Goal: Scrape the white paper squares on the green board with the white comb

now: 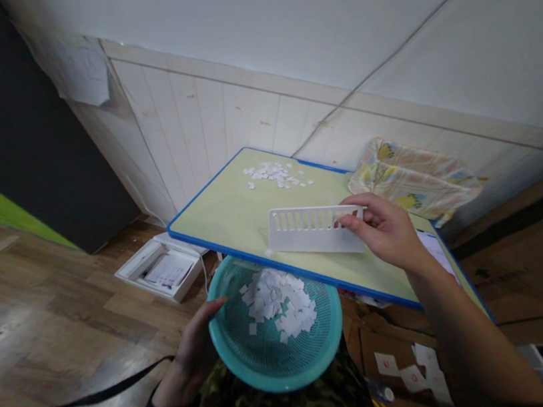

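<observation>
My left hand (198, 348) grips the rim of a teal mesh basket (253, 361), held just under the near edge of a low yellow table with a blue border (217, 214). The basket holds a heap of small white paper pieces (280, 305). My right hand (385, 231) is closed on one end of a white slotted plastic strip (308, 230), which stands on edge on the tabletop near its front edge. A smaller scatter of white pieces (273, 173) lies at the table's far side.
A patterned cloth (414, 177) lies bunched at the table's far right against the white panelled wall. A white tray with papers (162, 267) sits on the wooden floor to the left. White slips (411, 369) rest on cardboard below the table. A black strap (77, 400) crosses the floor.
</observation>
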A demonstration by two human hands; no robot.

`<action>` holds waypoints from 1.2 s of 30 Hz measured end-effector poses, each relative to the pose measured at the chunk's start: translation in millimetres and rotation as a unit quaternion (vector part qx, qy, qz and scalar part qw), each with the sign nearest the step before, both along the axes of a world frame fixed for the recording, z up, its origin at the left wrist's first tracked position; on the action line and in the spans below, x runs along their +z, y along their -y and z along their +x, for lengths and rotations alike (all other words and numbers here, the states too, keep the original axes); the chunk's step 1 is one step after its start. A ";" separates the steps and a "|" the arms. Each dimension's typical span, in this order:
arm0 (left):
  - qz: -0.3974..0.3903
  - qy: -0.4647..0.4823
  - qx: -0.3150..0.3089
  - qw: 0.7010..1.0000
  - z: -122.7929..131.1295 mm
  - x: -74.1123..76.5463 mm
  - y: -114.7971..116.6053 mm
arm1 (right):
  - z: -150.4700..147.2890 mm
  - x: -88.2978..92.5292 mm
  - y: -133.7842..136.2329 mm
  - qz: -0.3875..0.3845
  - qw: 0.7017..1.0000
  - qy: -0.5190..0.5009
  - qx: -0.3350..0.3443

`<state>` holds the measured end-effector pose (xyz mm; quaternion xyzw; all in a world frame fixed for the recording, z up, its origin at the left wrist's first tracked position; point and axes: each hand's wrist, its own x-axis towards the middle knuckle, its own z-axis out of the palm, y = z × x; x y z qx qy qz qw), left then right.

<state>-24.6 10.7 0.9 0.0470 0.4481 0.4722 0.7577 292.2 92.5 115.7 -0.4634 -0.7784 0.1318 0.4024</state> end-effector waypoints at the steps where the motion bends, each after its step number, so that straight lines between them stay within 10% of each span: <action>1: 0.004 0.000 0.002 1.000 -0.3 -0.8 0.1 | -0.3 -0.2 3.4 0.002 1.000 0.000 -0.001; 9: 0.032 -0.014 -0.002 0.999 -3.2 -5.2 -0.8 | -2.4 1.4 21.5 0.005 1.000 -0.023 0.004; 18: 0.017 -0.019 -0.006 1.000 -2.2 -4.3 0.8 | -10.9 -5.0 -33.0 0.096 0.987 0.036 -0.122; 36: 0.032 -0.005 -0.007 0.999 -5.6 -10.7 1.1 | -7.9 7.3 -26.3 0.001 0.999 -0.007 -0.045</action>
